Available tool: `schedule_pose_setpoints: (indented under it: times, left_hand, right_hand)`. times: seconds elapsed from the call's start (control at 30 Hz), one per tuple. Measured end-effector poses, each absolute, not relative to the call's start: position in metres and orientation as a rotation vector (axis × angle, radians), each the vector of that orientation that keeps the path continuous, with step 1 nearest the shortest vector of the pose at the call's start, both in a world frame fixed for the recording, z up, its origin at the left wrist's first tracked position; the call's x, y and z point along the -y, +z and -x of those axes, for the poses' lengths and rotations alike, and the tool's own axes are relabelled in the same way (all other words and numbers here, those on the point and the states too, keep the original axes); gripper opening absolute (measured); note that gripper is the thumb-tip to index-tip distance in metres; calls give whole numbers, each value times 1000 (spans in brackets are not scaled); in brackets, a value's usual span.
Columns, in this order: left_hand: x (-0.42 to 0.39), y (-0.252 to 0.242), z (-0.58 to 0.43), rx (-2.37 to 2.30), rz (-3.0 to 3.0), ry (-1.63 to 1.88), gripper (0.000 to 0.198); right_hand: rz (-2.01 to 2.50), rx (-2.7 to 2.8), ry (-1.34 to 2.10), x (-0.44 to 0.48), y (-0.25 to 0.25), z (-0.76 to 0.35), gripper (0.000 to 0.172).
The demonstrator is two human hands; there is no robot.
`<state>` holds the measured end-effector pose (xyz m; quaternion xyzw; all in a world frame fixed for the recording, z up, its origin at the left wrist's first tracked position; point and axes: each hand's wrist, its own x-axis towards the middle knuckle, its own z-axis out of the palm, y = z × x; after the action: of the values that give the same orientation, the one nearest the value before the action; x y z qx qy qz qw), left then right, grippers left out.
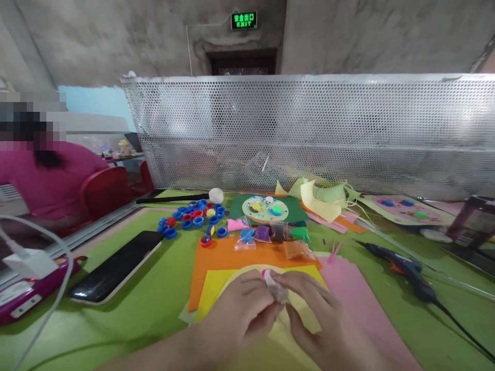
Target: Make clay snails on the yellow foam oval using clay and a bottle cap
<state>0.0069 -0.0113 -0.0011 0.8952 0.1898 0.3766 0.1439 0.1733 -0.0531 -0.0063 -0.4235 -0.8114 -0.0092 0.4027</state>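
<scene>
Right in the middle, up between both hands, here's the little piece being worked: a small, crinkled, whitish see-through packet with a bright pink tip (276, 288), slightly tilted, its lower part shiny and a touch blurred. The left hand (245, 304) has its fingers curled in and pinched on it; the right hand (319, 304) comes from the other side, index fingertip and thumb closed on it too.

Under them, one pale-yellow rounded sheet (299, 337) on one bright yellow rectangular sheet (212, 288), over one flat orange sheet (199, 273), with a smooth pink sheet (358, 288) alongside.

Count the soft, glossy plastic packets around the orange sheet's far edge: six! Pink (237, 224), blue (246, 236), purple (263, 234), dark grey (279, 230), green (299, 234) and orange (297, 251).

Left of those, a scatter of round, shallow blue and red plastic caps (198, 222), well over a dozen, too overlapped for an exact count. Two decorated pieces with raised blobs: one disc on dark green card (296, 208), another on a cream sheet (439, 214). One black glossy phone (119, 265), one dark glue gun (413, 273), all on the smooth green tabletop (149, 304).
</scene>
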Motion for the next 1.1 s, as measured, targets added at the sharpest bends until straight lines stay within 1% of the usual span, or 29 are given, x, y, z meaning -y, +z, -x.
schedule_pose_setpoints:
  times: [0.03, 0.1, 0.17, 0.23, 0.3, 0.4, 0.43, 0.47, 0.5, 0.53, 0.57, 0.63, 0.67, 0.73, 0.8, 0.83, 0.9, 1.03, 1.1]
  left_hand:
    - [12, -3, -7, -512, -2621, 1125, 19]
    - [13, -7, -9, -448, -2664, 1166, 19]
    - [15, -8, -10, -380, -2681, 1153, 19]
    - [16, -8, -11, -314, -2710, 1148, 18]
    - [17, -5, -10, -310, -2792, 1188, 19]
    - [16, 2, -6, -364, -2999, 1271, 23]
    - [15, 4, -4, -373, -3057, 1286, 25]
    - [14, 6, -2, -383, -3099, 1287, 26]
    - [13, 8, 0, -402, -3115, 1272, 27]
    - [11, 10, 2, -432, -3104, 1240, 27]
    - [9, 12, 4, -474, -3072, 1195, 27]
    - [5, 14, 7, -560, -2991, 1081, 25]
    - [2, 15, 9, -599, -2947, 1016, 24]
    - [-1, 14, 12, -683, -2850, 952, 16]
    - [-1, 11, 14, -740, -2712, 1004, 6]
    - [0, 9, 14, -748, -2632, 1047, 11]
    - [3, 4, 13, -689, -2496, 1130, 29]
    - [11, -5, 7, -528, -2347, 1216, 81]
    - [14, -6, 4, -604, -2319, 1178, 92]
  right_hand:
    - [1110, 2046, -26, 53, -7, -173, 42]
    - [1154, 2092, 13, 53, -7, -173, 51]
    - [1167, 2190, 136, 54, -4, -173, 62]
    - [1162, 2276, 301, 55, 3, -175, 65]
    - [1169, 2306, 379, 56, 13, -178, 54]
    - [1147, 2344, 341, 55, 25, -184, 28]
    - [1106, 2356, 356, 55, 26, -186, 24]
    - [1057, 2363, 403, 54, 26, -188, 23]
    - [1007, 2360, 465, 54, 24, -189, 23]
    - [979, 2350, 525, 53, 21, -190, 28]
    - [999, 2336, 573, 53, 18, -190, 39]
    - [1183, 2312, 617, 53, 12, -190, 63]
    - [1296, 2296, 623, 53, 10, -190, 67]
    - [1457, 2251, 664, 52, 7, -190, 61]
    - [1460, 2237, 723, 53, 7, -189, 59]
    - [1446, 2240, 746, 53, 8, -189, 60]
    - [1432, 2259, 772, 54, 10, -187, 63]
    - [1468, 2260, 805, 56, 14, -185, 64]
    - [1488, 2261, 776, 56, 14, -185, 64]
